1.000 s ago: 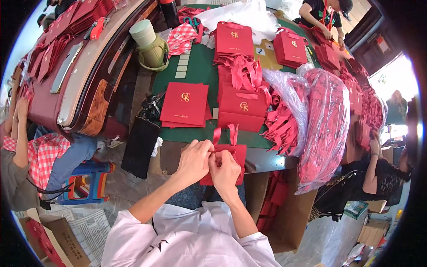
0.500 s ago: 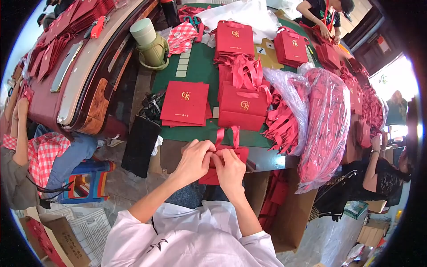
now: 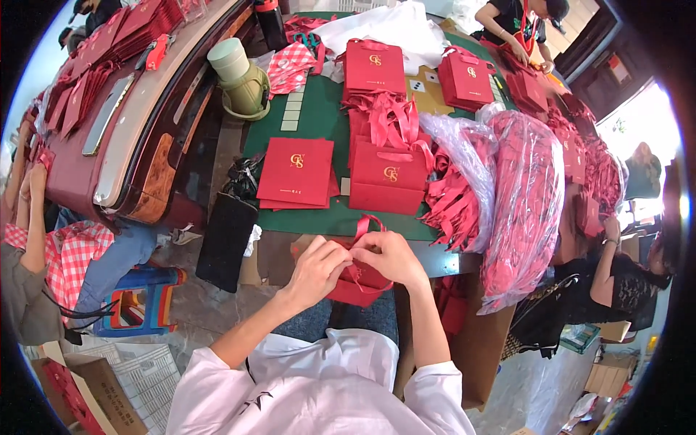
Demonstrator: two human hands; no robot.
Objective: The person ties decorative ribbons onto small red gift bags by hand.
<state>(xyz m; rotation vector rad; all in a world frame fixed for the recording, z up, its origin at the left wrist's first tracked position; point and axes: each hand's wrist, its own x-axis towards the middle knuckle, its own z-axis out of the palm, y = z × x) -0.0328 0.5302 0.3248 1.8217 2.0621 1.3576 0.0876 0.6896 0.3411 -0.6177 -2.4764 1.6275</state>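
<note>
The left hand (image 3: 317, 267) and right hand (image 3: 391, 257) meet at the fingertips, pinching a red bag (image 3: 357, 288) at its top, paper or ribbon I cannot tell; it sits above the lap, before the worktop (image 3: 290, 221); at right, a carton (image 3: 484, 355) holds red bags. Beyond, a clear sack (image 3: 525, 210) bulges with red bundles; farther left, an olive tub (image 3: 245, 101) holds a pale canister (image 3: 228, 59).

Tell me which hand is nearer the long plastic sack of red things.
Right. The right hand is left of the plastic sack; the left hand is farther left, beyond the right one.
</note>
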